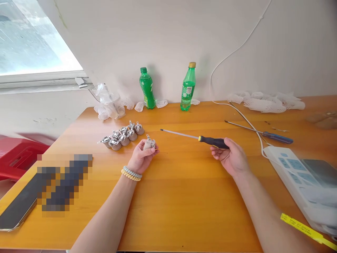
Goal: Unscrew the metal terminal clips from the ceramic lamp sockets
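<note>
My left hand (144, 156) is closed around a small grey-beige lamp socket (149, 143) that has a metal bracket on top. In my right hand (233, 158) is a screwdriver (210, 140), gripped by the end of its black and yellow handle. Its shaft points left, and the dark tip is a short way from the socket, not touching it. Just beyond my left hand stands a cluster of several similar sockets (124, 138) with metal brackets.
Two green bottles (147, 89) stand by the wall. A second screwdriver (277, 137), a white power strip (284, 175) and a cable (244, 107) lie to the right. White foam netting (273, 102) lies along the back, a dark phone (21, 200) at left, a red stool (15, 158) beyond the table.
</note>
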Demonstrator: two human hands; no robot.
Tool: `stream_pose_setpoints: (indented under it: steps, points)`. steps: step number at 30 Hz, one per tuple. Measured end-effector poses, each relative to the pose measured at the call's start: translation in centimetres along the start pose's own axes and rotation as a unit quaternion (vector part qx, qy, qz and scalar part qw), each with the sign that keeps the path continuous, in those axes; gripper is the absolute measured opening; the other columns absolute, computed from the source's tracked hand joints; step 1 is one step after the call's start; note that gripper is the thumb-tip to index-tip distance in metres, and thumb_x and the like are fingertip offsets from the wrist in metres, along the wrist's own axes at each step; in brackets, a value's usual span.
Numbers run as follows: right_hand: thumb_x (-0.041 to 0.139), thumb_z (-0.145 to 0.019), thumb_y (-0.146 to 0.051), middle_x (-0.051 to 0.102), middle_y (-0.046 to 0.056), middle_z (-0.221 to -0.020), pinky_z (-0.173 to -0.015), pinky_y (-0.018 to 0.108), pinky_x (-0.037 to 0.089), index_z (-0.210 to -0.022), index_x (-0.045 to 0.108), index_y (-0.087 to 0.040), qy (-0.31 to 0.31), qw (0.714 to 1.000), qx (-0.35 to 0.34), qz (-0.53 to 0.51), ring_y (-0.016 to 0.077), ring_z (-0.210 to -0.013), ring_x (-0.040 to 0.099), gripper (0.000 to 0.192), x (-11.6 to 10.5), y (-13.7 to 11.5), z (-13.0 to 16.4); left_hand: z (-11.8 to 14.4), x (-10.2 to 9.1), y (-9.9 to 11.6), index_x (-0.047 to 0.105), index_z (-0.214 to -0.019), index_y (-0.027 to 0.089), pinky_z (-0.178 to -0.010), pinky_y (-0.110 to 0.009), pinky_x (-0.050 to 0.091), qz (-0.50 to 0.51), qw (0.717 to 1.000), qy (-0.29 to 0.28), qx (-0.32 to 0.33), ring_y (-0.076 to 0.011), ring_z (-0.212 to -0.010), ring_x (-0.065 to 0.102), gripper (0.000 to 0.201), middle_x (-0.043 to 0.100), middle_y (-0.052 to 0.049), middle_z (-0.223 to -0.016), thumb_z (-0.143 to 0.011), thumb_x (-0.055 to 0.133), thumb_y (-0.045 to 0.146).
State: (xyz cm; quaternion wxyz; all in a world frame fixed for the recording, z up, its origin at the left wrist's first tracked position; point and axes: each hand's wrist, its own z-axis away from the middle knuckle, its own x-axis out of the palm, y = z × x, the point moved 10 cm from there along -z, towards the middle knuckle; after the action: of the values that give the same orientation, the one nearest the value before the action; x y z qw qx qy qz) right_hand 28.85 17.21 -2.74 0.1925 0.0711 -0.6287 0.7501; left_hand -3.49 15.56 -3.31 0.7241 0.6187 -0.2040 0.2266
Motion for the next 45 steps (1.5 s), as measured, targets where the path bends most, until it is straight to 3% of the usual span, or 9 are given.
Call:
stream_pose_setpoints:
  steps: [5,8,11,16,24,34,45]
  points:
    - [0.061,-0.07,-0.039,0.065,0.007,-0.056,-0.038,0.026,0.04,-0.075,0.059,-0.018,0.06,0.995,-0.029,-0.072,0.018,-0.046,0.06,0.021,-1.5,-1.2,-0.1,0.0,0.6,-0.1,0.057,-0.1,0.017,-0.077,-0.026,0.047,-0.141,0.989,-0.045,0.008,-0.0117,-0.083,0.059,0.042,0.064,-0.003,-0.092,-0.064,0.08,0.019]
    - [0.053,-0.072,-0.036,0.06,0.003,-0.053,-0.036,0.026,0.038,-0.07,0.058,-0.019,0.095,0.986,-0.054,-0.13,0.0159,-0.042,0.055,0.018,-2.1,-2.0,0.0,0.2,1.2,-0.3,0.054,-0.097,0.016,-0.082,-0.032,0.047,-0.171,0.982,-0.075,-0.002,-0.0137,-0.083,0.061,0.039,0.062,-0.006,-0.102,-0.067,0.078,0.023]
    - [0.046,-0.074,-0.035,0.056,0.003,-0.051,-0.033,0.026,0.033,-0.063,0.053,-0.019,0.116,0.983,-0.059,-0.126,0.0142,-0.039,0.048,0.02,-2.4,-2.3,0.1,0.5,2.1,-0.5,0.048,-0.093,0.018,-0.081,-0.035,0.048,-0.177,0.978,-0.112,-0.001,-0.0151,-0.082,0.061,0.037,0.059,-0.003,-0.095,-0.068,0.075,0.022]
    - [0.042,-0.071,-0.031,0.047,0.002,-0.044,-0.031,0.025,0.025,-0.054,0.043,-0.02,0.172,0.979,-0.06,-0.088,0.0124,-0.034,0.04,0.02,-3.1,-2.3,0.6,0.9,2.6,-0.7,0.042,-0.096,0.021,-0.069,-0.026,0.045,-0.28,0.95,-0.133,0.018,-0.0098,-0.072,0.052,0.039,0.051,0.002,-0.084,-0.069,0.07,0.018]
    - [0.052,-0.061,-0.028,0.048,0.0,-0.048,-0.03,0.025,0.023,-0.056,0.051,-0.02,0.163,0.979,-0.108,-0.06,0.0109,-0.033,0.039,0.01,-2.1,-3.1,1.7,1.1,2.7,0.1,0.055,-0.1,0.018,-0.071,-0.027,0.045,-0.475,0.866,-0.121,0.1,-0.0118,-0.071,0.049,0.029,0.055,0.0,-0.08,-0.075,0.064,0.027]
    - [0.054,-0.064,-0.029,0.053,0.0,-0.053,-0.028,0.027,0.024,-0.059,0.054,-0.024,0.113,0.986,-0.115,-0.039,0.0113,-0.034,0.04,0.007,-1.3,-2.7,1.4,1.6,3.7,0.6,0.058,-0.095,0.019,-0.059,-0.023,0.037,-0.514,0.841,-0.127,0.115,-0.0093,-0.06,0.04,0.024,0.049,0.004,-0.069,-0.072,0.061,0.022]
    - [0.052,-0.064,-0.028,0.052,0.0,-0.052,-0.029,0.026,0.025,-0.059,0.055,-0.022,0.113,0.986,-0.116,-0.024,0.0115,-0.034,0.042,0.009,-1.4,-2.6,1.3,1.6,3.9,0.5,0.057,-0.094,0.019,-0.062,-0.024,0.04,-0.539,0.822,-0.135,0.121,-0.0095,-0.06,0.042,0.023,0.051,0.003,-0.071,-0.071,0.059,0.021]
